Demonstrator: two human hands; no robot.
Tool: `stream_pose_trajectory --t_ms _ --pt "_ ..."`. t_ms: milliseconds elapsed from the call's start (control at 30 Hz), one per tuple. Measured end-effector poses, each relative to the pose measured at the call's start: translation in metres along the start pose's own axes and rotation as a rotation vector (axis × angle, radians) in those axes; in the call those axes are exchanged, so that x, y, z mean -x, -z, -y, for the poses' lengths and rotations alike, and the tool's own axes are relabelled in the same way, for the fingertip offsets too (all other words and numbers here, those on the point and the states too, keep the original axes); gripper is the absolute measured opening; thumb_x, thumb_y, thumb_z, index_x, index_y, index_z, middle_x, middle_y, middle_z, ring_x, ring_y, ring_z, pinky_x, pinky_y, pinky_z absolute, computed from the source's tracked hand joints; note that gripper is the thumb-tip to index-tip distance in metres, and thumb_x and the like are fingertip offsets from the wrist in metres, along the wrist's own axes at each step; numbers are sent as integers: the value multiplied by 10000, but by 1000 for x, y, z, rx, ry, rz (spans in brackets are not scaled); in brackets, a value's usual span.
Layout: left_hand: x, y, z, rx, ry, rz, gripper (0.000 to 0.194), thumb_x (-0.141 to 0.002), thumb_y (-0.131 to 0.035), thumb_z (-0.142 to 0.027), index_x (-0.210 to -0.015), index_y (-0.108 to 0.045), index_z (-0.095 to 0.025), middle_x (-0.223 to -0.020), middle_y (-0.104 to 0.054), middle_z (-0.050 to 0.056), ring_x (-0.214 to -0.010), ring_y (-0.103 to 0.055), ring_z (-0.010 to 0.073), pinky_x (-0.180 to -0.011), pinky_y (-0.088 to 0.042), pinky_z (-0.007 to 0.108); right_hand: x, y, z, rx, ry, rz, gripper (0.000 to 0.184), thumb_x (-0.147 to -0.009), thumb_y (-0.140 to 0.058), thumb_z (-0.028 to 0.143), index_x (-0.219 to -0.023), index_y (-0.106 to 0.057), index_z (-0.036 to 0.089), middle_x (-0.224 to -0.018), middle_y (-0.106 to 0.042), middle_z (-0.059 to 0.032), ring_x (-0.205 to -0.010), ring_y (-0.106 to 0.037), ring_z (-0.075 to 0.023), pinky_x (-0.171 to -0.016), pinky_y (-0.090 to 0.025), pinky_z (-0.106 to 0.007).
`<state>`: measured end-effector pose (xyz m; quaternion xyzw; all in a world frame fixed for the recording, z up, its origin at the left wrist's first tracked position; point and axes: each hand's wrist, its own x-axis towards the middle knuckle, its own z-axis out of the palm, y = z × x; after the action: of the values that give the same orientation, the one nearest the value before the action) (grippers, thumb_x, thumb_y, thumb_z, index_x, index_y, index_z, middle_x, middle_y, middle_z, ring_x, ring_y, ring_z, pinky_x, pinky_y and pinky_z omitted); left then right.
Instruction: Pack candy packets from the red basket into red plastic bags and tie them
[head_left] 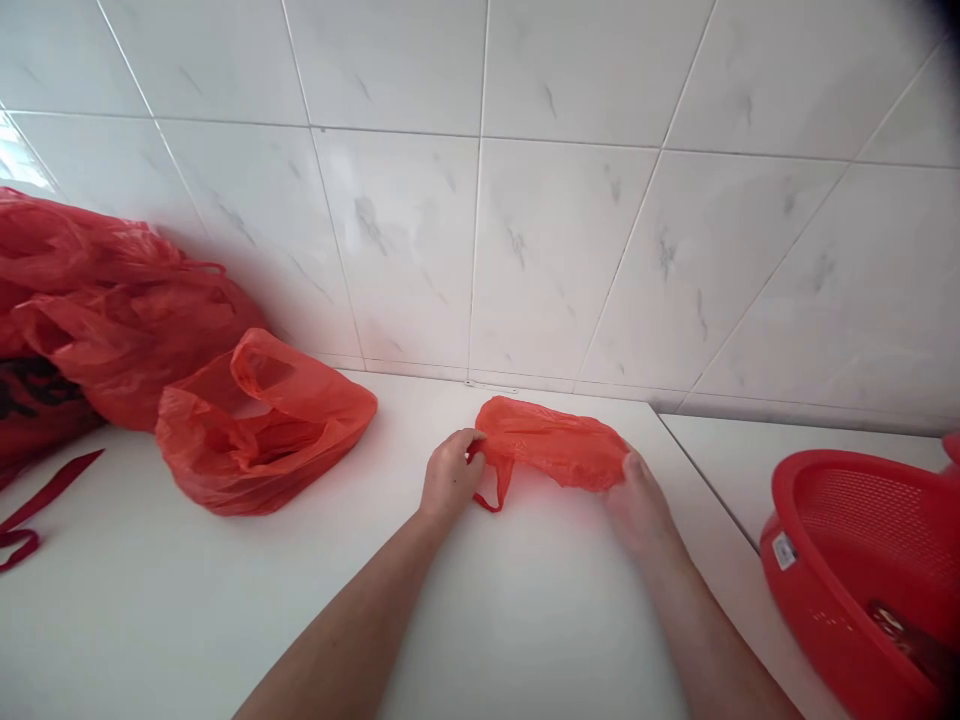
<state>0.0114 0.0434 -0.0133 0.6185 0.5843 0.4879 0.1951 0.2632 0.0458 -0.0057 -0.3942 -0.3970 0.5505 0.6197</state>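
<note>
A thin red plastic bag (pixel 555 440) is stretched sideways between my two hands, just over the white surface near the wall. My left hand (pixel 450 475) pinches its left end, where a handle loop hangs down below the fingers. At the other end, my right hand (pixel 641 495) grips the bag's edge, with some fingers hidden behind the plastic. The bag looks flattened into a narrow strip. Left of my left hand, a second red plastic bag (pixel 262 430) rests on the surface with its mouth and handle loop facing up.
A large heap of red plastic bags (pixel 135 310) leans at the far left, with a dark red strap (pixel 52 490) in front. A red perforated basket (pixel 817 580) stands at the right, past a seam in the white tabletop (pixel 540 620). A tiled wall (pixel 570 250) rises behind.
</note>
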Motion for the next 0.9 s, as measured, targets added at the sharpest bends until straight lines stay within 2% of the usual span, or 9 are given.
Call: stream_pose_trajectory --t_ms 100,167,267,333,500,667,767,833,900 --pt "4 -6 -5 36 19 17 191 -758 -461 -130 -780 -609 -249 -781 -627 -3 -680 -532 163 -589 -378 263 14 -28 -5 116 67 178 701 -602 -755 518 -1208 -490 286 -1219 -575 -73 -1098 -554 -261 -852 -489 -398" --pt "6 -7 -7 41 -29 41 163 -753 -466 -131 -683 -576 -228 -680 -578 -7 -617 -489 151 -551 -339 256 21 -42 -11 260 56 148 780 -550 -815 374 -1233 -444 308 -1211 -574 -59 -1092 -553 -261 -868 -480 -411" --pt "6 -7 -9 26 -113 57 171 -714 -476 -90 -622 -548 -216 -623 -532 -12 -598 -457 145 -542 -313 252 25 -51 -16 357 19 64 674 -636 -757 334 -1221 -424 315 -1136 -602 -53 -1025 -584 -250 -865 -477 -426" --pt "6 -5 -9 -15 -157 49 154 -714 -496 -97 -648 -564 -220 -644 -547 -9 -628 -470 151 -556 -323 252 26 -52 -14 301 26 95 633 -675 -727 358 -1225 -417 314 -1157 -589 -60 -1048 -572 -243 -890 -464 -424" --pt "7 -7 -12 -159 -240 109 169 -738 -498 -111 -789 -598 -237 -741 -595 5 -719 -516 169 -609 -374 264 28 -53 -8 88 -37 230 686 -612 -766 446 -1193 -438 285 -1203 -565 -79 -1069 -562 -243 -908 -450 -416" --pt "8 -10 -10 -219 -324 172 312 -730 -484 -63 -944 -610 -252 -904 -619 34 -860 -558 195 -699 -430 283 20 -43 -17 123 -78 86 478 -662 -740 350 -1083 -532 264 -1022 -640 -33 -941 -596 -210 -809 -492 -363" --pt "3 -4 -2 -233 -295 134 443 -688 -433 9 -1000 -599 -256 -960 -617 34 -903 -559 198 -732 -442 285 10 -27 -17 77 -109 -34 427 -646 -723 248 -1031 -539 260 -888 -652 2 -794 -611 -173 -735 -505 -318" --pt "-1 2 3 -240 -230 64 457 -680 -423 18 -1007 -595 -251 -938 -612 32 -860 -561 193 -711 -445 282 6 -20 -15 46 -135 -62 497 -633 -721 229 -1079 -508 279 -951 -655 2 -844 -619 -178 -773 -505 -323" --pt "-4 6 6 -242 -186 12 430 -685 -436 8 -992 -597 -247 -902 -606 26 -804 -560 184 -684 -443 276 8 -21 -13 61 -158 40 567 -631 -732 258 -1138 -481 289 -1090 -630 -18 -977 -600 -202 -862 -482 -352"
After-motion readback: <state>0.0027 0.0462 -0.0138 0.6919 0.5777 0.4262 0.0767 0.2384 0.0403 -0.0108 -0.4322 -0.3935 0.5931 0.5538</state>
